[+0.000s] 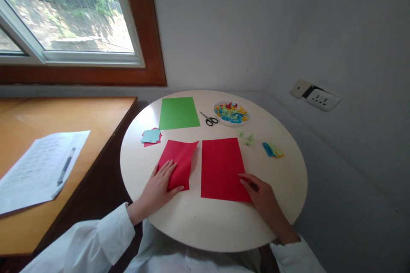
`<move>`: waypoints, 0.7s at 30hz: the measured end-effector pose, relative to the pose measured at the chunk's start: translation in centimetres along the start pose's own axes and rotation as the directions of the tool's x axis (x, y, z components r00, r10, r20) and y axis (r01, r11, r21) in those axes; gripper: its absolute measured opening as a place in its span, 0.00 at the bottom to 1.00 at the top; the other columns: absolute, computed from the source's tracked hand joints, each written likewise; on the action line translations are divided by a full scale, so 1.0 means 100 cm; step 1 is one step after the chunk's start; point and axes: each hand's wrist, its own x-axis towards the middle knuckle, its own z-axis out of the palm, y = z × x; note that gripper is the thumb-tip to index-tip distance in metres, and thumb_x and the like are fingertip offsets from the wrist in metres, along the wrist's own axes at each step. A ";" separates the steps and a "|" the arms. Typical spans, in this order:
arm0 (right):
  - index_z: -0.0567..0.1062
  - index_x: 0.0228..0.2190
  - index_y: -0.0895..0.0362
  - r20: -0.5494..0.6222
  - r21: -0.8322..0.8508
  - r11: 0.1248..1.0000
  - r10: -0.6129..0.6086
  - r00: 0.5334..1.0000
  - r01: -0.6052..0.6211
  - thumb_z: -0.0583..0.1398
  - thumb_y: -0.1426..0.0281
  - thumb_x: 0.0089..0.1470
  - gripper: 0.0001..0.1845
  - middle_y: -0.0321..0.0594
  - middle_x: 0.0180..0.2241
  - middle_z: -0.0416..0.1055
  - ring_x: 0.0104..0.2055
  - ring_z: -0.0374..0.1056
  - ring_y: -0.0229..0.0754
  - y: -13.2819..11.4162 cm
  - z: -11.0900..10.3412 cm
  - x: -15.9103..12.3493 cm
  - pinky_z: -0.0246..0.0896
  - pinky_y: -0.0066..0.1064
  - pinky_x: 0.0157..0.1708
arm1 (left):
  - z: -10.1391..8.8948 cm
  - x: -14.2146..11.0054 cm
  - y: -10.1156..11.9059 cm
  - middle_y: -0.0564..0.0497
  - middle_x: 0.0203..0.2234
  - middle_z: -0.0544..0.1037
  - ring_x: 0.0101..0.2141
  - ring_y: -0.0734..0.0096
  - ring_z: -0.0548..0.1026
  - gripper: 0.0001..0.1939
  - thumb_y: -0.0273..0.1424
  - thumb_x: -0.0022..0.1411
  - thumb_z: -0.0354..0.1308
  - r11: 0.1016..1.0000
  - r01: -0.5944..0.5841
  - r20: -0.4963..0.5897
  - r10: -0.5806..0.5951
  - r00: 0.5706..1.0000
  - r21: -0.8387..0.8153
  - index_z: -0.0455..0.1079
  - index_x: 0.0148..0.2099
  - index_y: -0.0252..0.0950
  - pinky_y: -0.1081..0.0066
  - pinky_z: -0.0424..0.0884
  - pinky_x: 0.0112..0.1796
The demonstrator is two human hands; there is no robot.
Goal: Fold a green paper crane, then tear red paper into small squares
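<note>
A flat red sheet (221, 168) lies near the middle of a round white table (205, 226), and everything else can be placed from it. The right hand (263, 194) is at its right edge, near the lower corner, fingers loosely bent and thumb close to them; whether they pinch the paper, I cannot tell. Just left of the flat red sheet, with a narrow gap between, is a second red paper (182, 161), its upper right corner lifted off the table. The left hand (162, 188) lies palm down on its lower left part, fingers stretched out and thumb apart, not gripping.

Beyond the flat red sheet, to the left, lies a green sheet (179, 113), with a small stack of light blue and red papers (151, 136) at its near left corner. Straight beyond are black-handled scissors (209, 120), and just right of them a white plate (232, 125) full of colourful paper pieces (233, 115). Some pale green bits (249, 139) lie off its upper right corner; farther right is a blue and yellow bundle (272, 150).
</note>
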 end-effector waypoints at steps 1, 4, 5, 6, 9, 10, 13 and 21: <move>0.79 0.34 0.56 0.000 0.003 1.000 0.000 1.000 0.000 0.59 0.59 0.48 0.16 0.46 0.37 0.77 0.39 0.73 0.49 0.000 0.000 0.000 0.68 0.41 0.42 | -0.004 0.001 0.001 0.40 0.56 0.67 0.57 0.55 0.63 0.31 0.46 0.60 0.49 0.999 0.017 -0.004 -0.018 1.000 -0.034 0.56 0.61 0.34 0.53 0.57 0.57; 0.79 0.34 0.56 0.006 0.004 1.000 -0.003 1.000 0.003 0.59 0.59 0.49 0.16 0.46 0.38 0.77 0.40 0.73 0.49 -0.002 -0.001 -0.001 0.68 0.42 0.43 | -0.018 0.004 0.000 0.43 0.49 0.74 0.48 0.57 0.73 0.23 0.37 0.61 0.48 0.985 0.050 -0.006 -0.052 0.999 -0.166 0.60 0.57 0.37 0.60 0.71 0.45; 0.79 0.34 0.55 0.006 0.003 1.000 -0.006 1.000 0.006 0.59 0.59 0.49 0.16 0.46 0.38 0.77 0.40 0.73 0.49 -0.002 -0.002 -0.001 0.67 0.42 0.43 | -0.023 0.006 0.000 0.43 0.47 0.75 0.45 0.57 0.75 0.22 0.37 0.61 0.47 0.974 0.062 -0.004 -0.064 0.998 -0.216 0.61 0.56 0.38 0.62 0.72 0.40; 0.79 0.34 0.55 0.008 0.002 1.000 -0.008 1.000 0.008 0.59 0.59 0.49 0.15 0.46 0.38 0.77 0.40 0.73 0.49 -0.003 -0.002 -0.001 0.67 0.42 0.43 | -0.029 0.009 -0.002 0.43 0.45 0.76 0.41 0.57 0.76 0.21 0.37 0.61 0.47 0.963 0.091 -0.007 -0.096 0.995 -0.254 0.61 0.55 0.38 0.63 0.73 0.37; 0.78 0.34 0.55 0.009 0.007 1.000 -0.004 1.000 0.004 0.58 0.60 0.50 0.15 0.46 0.39 0.77 0.41 0.73 0.49 -0.004 -0.002 -0.002 0.67 0.42 0.44 | -0.049 0.019 -0.009 0.45 0.37 0.79 0.33 0.58 0.78 0.21 0.38 0.60 0.47 0.923 0.138 -0.026 -0.158 0.987 -0.359 0.61 0.54 0.39 0.64 0.72 0.32; 0.79 0.34 0.55 0.010 0.008 1.000 -0.001 1.000 0.001 0.58 0.59 0.49 0.15 0.46 0.39 0.77 0.41 0.73 0.49 -0.004 -0.002 -0.002 0.67 0.42 0.44 | -0.057 0.024 -0.012 0.46 0.33 0.80 0.31 0.59 0.78 0.21 0.38 0.59 0.48 0.915 0.145 -0.051 -0.177 0.983 -0.376 0.61 0.54 0.38 0.64 0.72 0.31; 0.79 0.34 0.55 0.010 0.011 1.000 0.010 1.000 -0.010 0.58 0.60 0.49 0.15 0.46 0.39 0.77 0.41 0.72 0.49 -0.003 -0.002 -0.001 0.67 0.42 0.44 | -0.086 0.041 -0.020 0.48 0.30 0.79 0.29 0.62 0.77 0.22 0.39 0.57 0.50 0.908 0.168 -0.176 -0.250 0.952 -0.383 0.62 0.53 0.38 0.66 0.71 0.30; 0.79 0.33 0.55 0.004 0.004 1.000 0.025 1.000 -0.025 0.58 0.59 0.47 0.16 0.46 0.38 0.77 0.39 0.73 0.49 0.002 0.001 0.000 0.67 0.42 0.43 | -0.148 0.116 -0.045 0.48 0.33 0.78 0.32 0.66 0.76 0.29 0.35 0.54 0.56 0.930 0.188 -0.462 -0.324 0.826 -0.316 0.57 0.58 0.38 0.71 0.71 0.30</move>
